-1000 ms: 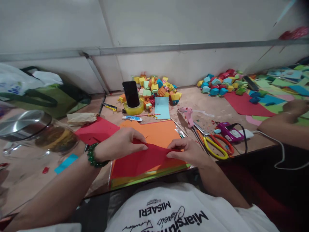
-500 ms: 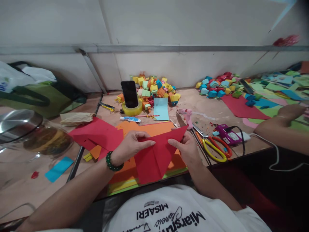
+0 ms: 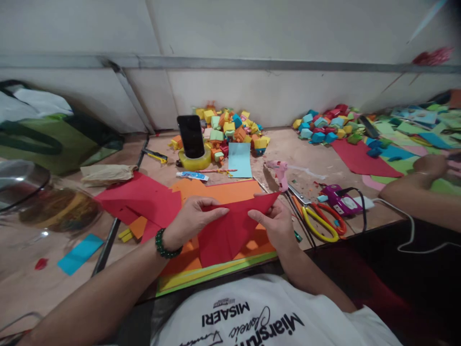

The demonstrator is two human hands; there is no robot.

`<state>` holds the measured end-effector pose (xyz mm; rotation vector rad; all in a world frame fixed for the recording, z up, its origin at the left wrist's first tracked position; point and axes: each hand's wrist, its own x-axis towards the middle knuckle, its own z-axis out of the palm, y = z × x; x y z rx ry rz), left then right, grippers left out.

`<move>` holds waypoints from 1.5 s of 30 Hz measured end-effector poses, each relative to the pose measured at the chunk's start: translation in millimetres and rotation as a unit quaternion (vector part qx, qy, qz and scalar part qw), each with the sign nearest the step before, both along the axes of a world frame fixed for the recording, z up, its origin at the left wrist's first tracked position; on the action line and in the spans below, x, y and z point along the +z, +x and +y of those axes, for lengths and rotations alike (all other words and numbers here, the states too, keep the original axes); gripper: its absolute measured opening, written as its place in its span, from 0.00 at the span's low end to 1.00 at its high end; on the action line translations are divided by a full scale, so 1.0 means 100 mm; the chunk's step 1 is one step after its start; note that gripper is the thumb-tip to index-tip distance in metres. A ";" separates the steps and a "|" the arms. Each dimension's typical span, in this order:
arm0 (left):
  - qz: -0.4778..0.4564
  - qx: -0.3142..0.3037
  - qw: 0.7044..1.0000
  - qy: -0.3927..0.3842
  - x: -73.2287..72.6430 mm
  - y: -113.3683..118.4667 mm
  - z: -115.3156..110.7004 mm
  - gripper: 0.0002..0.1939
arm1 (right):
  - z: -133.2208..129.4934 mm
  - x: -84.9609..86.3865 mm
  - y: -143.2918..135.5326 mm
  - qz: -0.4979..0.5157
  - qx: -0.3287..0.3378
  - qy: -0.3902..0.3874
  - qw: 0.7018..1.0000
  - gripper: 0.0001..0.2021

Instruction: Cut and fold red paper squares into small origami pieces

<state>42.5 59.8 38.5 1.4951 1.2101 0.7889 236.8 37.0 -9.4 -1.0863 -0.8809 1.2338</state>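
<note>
Between my two hands a creased sheet of red paper (image 3: 226,235) is held up, its lower part hanging over orange paper (image 3: 234,192). My left hand (image 3: 196,218), with a green bead bracelet at the wrist, pinches the sheet's upper left edge, thumb in front and fingers behind. My right hand (image 3: 273,218) pinches the upper right side near the pointed corner, thumb on the front face. Under the orange paper lie yellow and green sheets (image 3: 216,276). More red paper (image 3: 144,197) rests left of my left hand.
A phone (image 3: 191,137) stands in a yellow tape roll before piled paper cubes (image 3: 228,127). Right of my hands are a pink glue gun (image 3: 281,173), scissors (image 3: 320,230) and a purple power adapter (image 3: 342,201). Another person's arm (image 3: 414,194) reaches in at right; a glass jar (image 3: 61,211) stands left.
The red sheet has tilted a little, and its lower edge sits slightly higher. Both hands keep their pinch on it. The view has shifted slightly.
</note>
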 end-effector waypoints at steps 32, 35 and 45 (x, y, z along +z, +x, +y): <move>0.043 -0.014 0.999 -0.014 0.14 -0.05 -0.03 0.17 | 0.03 0.02 0.27 -0.006 -0.060 0.048 0.997 0.18; 0.046 -0.017 0.999 -0.023 0.13 -0.05 -0.02 0.19 | 0.01 0.02 0.29 -0.015 -0.049 0.051 0.997 0.17; 0.061 -0.062 0.996 -0.029 0.00 -0.09 0.05 0.21 | -0.01 -0.16 0.37 0.001 -0.061 0.076 0.995 0.22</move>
